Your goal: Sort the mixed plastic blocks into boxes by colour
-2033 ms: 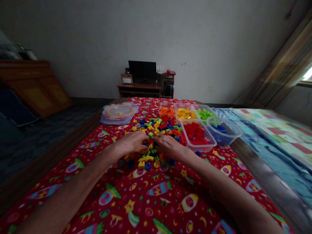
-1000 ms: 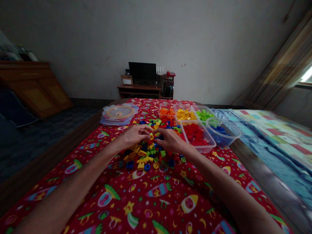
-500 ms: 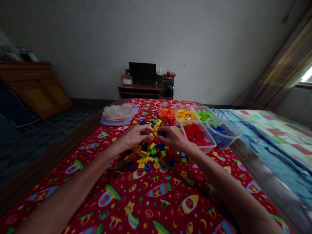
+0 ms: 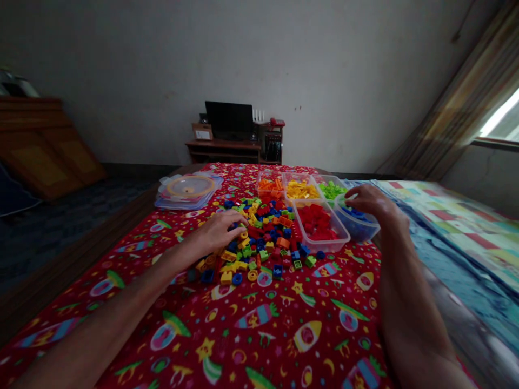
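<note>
A loose pile of toy building blocks (image 4: 259,246) in yellow, blue, green, red and orange lies on the red patterned tablecloth (image 4: 259,346). My left hand (image 4: 223,229) rests at the left side of this pile, thumb and fingers apart, with blocks close to its fingertips. Over the round clear tub of blue blocks (image 4: 359,229) hangs my right hand (image 4: 371,202), a gap showing between its thumb and forefinger. No block is plainly visible in it. Left of the tub stands a clear box of red blocks (image 4: 318,222).
Behind the red box are clear boxes of orange blocks (image 4: 271,187), yellow blocks (image 4: 300,189) and green blocks (image 4: 330,189). Stacked plastic lids (image 4: 190,189) lie at the left. A bed (image 4: 458,216) adjoins the table's right side; a monitor (image 4: 229,120) stands on a far desk.
My right hand has moved from the pile rightward to above the blue-block tub. My left hand stays by the pile, and the view has shifted slightly right.
</note>
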Demonstrator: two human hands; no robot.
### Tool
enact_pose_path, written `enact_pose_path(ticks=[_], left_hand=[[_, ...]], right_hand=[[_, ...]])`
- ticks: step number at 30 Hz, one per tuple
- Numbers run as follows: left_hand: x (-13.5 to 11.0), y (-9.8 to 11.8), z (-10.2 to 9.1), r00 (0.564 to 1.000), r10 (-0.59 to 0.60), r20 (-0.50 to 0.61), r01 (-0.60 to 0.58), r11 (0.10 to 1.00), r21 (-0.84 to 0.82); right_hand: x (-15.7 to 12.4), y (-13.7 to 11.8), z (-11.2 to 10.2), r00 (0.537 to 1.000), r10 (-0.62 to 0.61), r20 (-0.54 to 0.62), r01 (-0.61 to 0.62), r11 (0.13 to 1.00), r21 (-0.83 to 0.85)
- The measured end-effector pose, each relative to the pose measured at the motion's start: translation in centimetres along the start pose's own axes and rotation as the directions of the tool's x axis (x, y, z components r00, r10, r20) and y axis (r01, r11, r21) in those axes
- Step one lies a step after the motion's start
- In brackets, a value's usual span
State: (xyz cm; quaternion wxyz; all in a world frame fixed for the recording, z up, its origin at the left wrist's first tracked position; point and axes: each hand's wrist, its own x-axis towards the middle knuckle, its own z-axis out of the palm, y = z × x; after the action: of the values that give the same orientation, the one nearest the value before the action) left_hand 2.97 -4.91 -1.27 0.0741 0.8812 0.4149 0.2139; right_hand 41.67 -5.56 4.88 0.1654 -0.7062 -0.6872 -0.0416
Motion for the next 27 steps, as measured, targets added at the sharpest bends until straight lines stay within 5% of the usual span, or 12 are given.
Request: enact_pose_path(ticks=[4, 9, 15, 23, 27], left_hand=[[-0.8, 3.1, 1.9, 0.957, 0.285, -0.045, -0.285, 0.958, 0.0], [-2.7, 8.5, 4.3, 0.788, 0.57, 0.232, -0.592, 0.806, 0.029], [-2.7, 10.9, 6.1, 0.719, 0.633, 0.286, -0.677, 0.73, 0.087], [0.9, 14.8, 9.0, 0.571, 0.782, 0.249, -0.817, 0.511, 0.268], [2.2, 15.3, 10.6, 0.608, 0.744, 0.279, -0.791, 0.534, 0.299]], right_hand=[[-0.3, 0.5, -0.5, 0.991, 0.051, -0.125, -0.05, 0.999, 0.011], [-0.5, -1.7, -1.1, 0.98, 0.034, -0.196, -0.023, 0.998, 0.061], [-0.7, -4.6, -1.0, 0.971, -0.076, -0.225, 0.098, 0.991, 0.089], [-0.9, -6.6, -0.1, 0.968, -0.167, -0.19, 0.177, 0.984, 0.036], [-0.9, -7.2, 0.2, 0.96, -0.191, -0.203, 0.2, 0.98, 0.023]])
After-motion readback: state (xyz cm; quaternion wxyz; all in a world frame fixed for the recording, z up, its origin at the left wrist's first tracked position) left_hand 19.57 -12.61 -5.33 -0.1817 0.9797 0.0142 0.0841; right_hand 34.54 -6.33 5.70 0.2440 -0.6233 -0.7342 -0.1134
